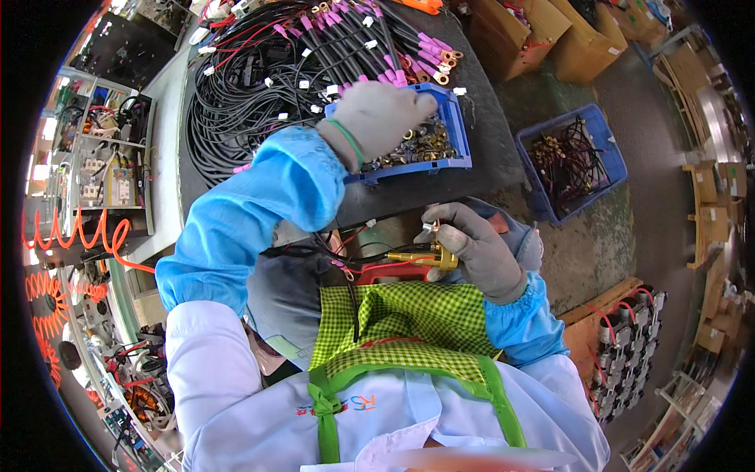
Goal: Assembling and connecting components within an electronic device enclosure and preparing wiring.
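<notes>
My left hand (377,118), in a grey glove, reaches over a blue plastic bin (464,145) on the dark bench. Its fingers curl down over the bin, and what they hold, if anything, is hidden. Small brass-coloured hardware (431,143) lies in the bin. My right hand (476,244), gloved too, is closed around a brass fitting (447,258) with a long narrow stem, above my lap. At its fingertips shows a small silvery piece (430,227). Black and red wires run close to the fitting.
Coiled black cables (228,118) with pink-sleeved ends (393,75) and copper lugs cover the bench at left and behind the bin. A blue crate (609,161) of wired parts stands on the floor at right. Cardboard boxes (582,43) sit beyond. An orange coiled hose (102,236) hangs at left.
</notes>
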`<state>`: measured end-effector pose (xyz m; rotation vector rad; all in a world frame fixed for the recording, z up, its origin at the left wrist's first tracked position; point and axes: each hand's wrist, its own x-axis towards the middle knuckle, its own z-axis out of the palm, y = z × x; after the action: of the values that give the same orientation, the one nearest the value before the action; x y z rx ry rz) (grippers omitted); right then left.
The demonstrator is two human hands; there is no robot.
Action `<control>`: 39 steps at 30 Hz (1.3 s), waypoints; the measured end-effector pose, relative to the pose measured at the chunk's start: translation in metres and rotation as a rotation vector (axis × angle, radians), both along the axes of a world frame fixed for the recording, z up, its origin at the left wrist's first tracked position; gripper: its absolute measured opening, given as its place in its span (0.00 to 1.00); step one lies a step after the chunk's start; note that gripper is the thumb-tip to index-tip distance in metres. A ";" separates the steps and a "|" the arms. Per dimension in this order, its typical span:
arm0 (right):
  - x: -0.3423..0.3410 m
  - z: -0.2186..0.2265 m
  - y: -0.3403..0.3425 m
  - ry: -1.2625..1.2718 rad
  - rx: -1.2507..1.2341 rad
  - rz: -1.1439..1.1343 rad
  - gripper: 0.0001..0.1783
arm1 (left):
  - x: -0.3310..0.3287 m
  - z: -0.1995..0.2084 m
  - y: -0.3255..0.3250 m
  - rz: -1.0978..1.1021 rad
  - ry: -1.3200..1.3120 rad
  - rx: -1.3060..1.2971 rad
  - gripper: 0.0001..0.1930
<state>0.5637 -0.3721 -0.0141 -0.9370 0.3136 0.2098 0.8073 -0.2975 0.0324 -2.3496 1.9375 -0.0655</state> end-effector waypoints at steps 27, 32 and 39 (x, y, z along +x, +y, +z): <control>-0.001 0.003 0.000 -0.037 -0.012 -0.010 0.22 | 0.008 0.016 0.021 0.067 -0.018 -0.065 0.09; 0.000 0.004 0.001 -0.031 -0.020 0.006 0.21 | 0.016 0.038 0.030 -0.035 0.236 -0.064 0.13; 0.002 0.009 0.001 -0.025 -0.022 -0.002 0.20 | -0.022 0.046 0.054 -0.042 0.296 0.296 0.27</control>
<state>0.5659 -0.3711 -0.0047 -0.9598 0.2943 0.1927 0.7855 -0.2435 0.0783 -2.2215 1.9530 0.5567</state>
